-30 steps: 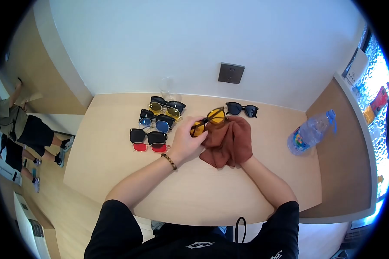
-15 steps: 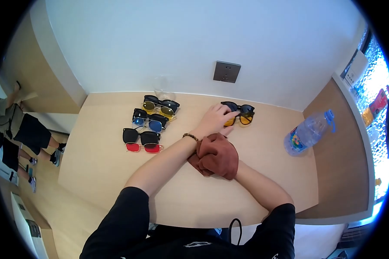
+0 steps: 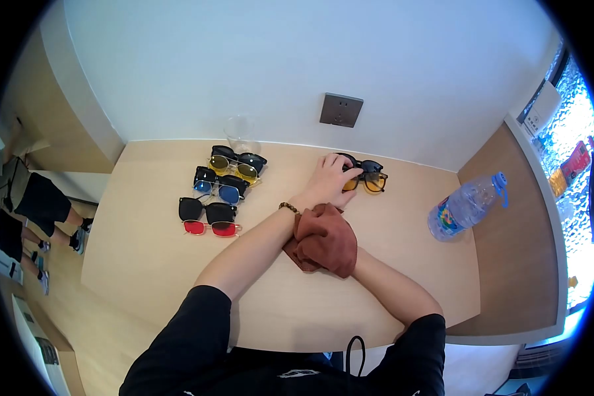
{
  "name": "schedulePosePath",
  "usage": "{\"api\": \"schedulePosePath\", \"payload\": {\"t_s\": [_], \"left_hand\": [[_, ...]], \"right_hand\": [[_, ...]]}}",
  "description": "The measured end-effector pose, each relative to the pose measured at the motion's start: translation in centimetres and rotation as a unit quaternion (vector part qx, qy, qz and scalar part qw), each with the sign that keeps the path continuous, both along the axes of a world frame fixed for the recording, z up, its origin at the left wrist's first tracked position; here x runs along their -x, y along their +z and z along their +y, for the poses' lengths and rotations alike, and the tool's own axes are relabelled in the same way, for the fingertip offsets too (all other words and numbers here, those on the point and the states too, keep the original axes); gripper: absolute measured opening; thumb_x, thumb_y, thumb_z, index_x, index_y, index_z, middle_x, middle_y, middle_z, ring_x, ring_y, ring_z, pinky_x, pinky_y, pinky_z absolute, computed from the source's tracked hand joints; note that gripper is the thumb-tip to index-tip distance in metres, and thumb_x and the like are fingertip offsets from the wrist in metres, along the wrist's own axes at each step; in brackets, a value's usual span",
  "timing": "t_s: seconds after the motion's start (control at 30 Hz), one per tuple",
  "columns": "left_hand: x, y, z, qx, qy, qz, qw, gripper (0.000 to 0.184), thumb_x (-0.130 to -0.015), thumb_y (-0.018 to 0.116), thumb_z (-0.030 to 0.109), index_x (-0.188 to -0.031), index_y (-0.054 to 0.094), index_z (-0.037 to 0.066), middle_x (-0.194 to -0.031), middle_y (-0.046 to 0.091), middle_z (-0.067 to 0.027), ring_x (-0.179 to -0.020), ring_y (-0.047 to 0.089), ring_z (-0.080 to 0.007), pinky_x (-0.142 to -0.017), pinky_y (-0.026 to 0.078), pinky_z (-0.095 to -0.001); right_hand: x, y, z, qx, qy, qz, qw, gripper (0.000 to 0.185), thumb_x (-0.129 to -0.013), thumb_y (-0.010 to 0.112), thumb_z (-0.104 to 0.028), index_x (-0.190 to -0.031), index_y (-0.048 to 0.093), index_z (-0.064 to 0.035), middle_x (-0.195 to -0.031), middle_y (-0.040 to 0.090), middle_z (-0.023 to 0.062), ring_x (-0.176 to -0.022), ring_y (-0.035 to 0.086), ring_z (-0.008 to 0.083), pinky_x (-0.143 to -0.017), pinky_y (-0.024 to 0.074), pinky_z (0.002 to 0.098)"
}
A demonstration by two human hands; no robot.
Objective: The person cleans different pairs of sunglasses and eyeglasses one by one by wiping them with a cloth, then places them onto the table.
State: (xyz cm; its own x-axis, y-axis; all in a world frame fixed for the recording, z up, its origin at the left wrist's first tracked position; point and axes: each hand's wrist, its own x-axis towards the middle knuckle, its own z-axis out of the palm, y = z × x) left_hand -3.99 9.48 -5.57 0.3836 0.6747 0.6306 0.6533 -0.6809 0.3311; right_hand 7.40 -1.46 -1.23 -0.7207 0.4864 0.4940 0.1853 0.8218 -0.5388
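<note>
My left hand (image 3: 329, 179) reaches across to the right, thumb and fingers closed on the left side of the sunglasses with orange-yellow lenses (image 3: 375, 182). Dark sunglasses (image 3: 371, 165) lie just behind that pair, partly under my fingers. My right forearm passes below the left wrist. A bunched brown cloth (image 3: 323, 241) covers my right hand, whose fingers are hidden; the cloth stays gathered in its grasp. Left of my hands lie yellow-lensed glasses (image 3: 247, 171), blue-lensed glasses (image 3: 229, 193) and red-lensed glasses (image 3: 224, 229), each beside a black pair.
A large plastic bottle (image 3: 465, 208) with a blue cap stands near the right side panel (image 3: 515, 244). A clear, glass-like item (image 3: 242, 135) is at the table's back edge. The wall has a socket (image 3: 341, 110). People's legs (image 3: 63, 231) show at far left.
The view has shifted slightly, so most things sit a little further left. My left hand's fingers have drawn in around the orange-yellow sunglasses. The cloth stays at my right hand.
</note>
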Motion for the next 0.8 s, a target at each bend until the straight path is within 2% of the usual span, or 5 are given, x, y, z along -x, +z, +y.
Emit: {"api": "schedulePosePath", "payload": {"t_s": [0.23,0.3,0.4,0.53,0.8], "left_hand": [[0.9,0.6,-0.9,0.019,-0.004,-0.026,0.999,0.052,-0.079,0.083,0.03,-0.125,0.069,0.011,-0.125,0.059,-0.0126,-0.123,0.048,-0.0353,-0.108,0.04,-0.0474],[1.1,0.8,-1.0,0.004,0.008,-0.061,0.998,0.046,-0.082,0.081,0.027,-0.122,0.068,0.008,-0.124,0.059,-0.0129,-0.123,0.048,-0.0351,-0.107,0.041,-0.0461],[1.5,-1.1,-0.8,-0.009,0.049,-0.12,0.992,0.034,-0.085,0.076,0.019,-0.115,0.068,0.005,-0.123,0.06,-0.0134,-0.122,0.049,-0.0349,-0.105,0.043,-0.0443],[2.8,-0.2,-5.0,0.031,0.079,-0.156,0.984,0.025,-0.084,0.07,0.006,-0.109,0.066,0.004,-0.12,0.061,-0.0131,-0.118,0.05,-0.0356,-0.103,0.045,-0.0439],[7.4,1.5,-14.8,0.032,0.056,-0.081,0.995,0.022,-0.083,0.066,0.002,-0.105,0.066,0.003,-0.114,0.062,-0.0122,-0.112,0.055,-0.0339,-0.1,0.045,-0.0439]], "right_hand": [[-0.7,0.5,0.6,-0.12,0.033,-0.041,0.991,0.007,-0.072,0.073,-0.008,-0.075,0.067,-0.011,-0.096,0.065,-0.0015,-0.086,0.062,0.0219,-0.081,0.0482,0.0389],[-1.0,-0.2,0.5,0.286,-0.001,0.08,0.955,0.006,-0.085,0.066,-0.009,-0.082,0.066,-0.0042,-0.091,0.069,0.004,-0.077,0.064,0.0172,-0.078,0.0511,0.0321],[-1.6,-0.5,0.4,0.369,0.001,0.169,0.914,0.032,-0.1,0.052,-0.022,-0.087,0.063,0.0043,-0.083,0.073,0.012,-0.072,0.066,0.0152,-0.077,0.054,0.0275],[-1.3,2.0,1.0,0.423,-0.046,0.323,0.845,0.059,-0.104,0.035,-0.042,-0.09,0.062,0.0084,-0.073,0.072,0.016,-0.069,0.065,0.0188,-0.075,0.0559,0.0275],[-1.5,0.6,1.2,0.495,-0.028,0.329,0.803,0.058,-0.101,0.039,-0.044,-0.092,0.061,0.0083,-0.078,0.069,0.016,-0.073,0.062,0.0204,-0.079,0.055,0.0309]]}}
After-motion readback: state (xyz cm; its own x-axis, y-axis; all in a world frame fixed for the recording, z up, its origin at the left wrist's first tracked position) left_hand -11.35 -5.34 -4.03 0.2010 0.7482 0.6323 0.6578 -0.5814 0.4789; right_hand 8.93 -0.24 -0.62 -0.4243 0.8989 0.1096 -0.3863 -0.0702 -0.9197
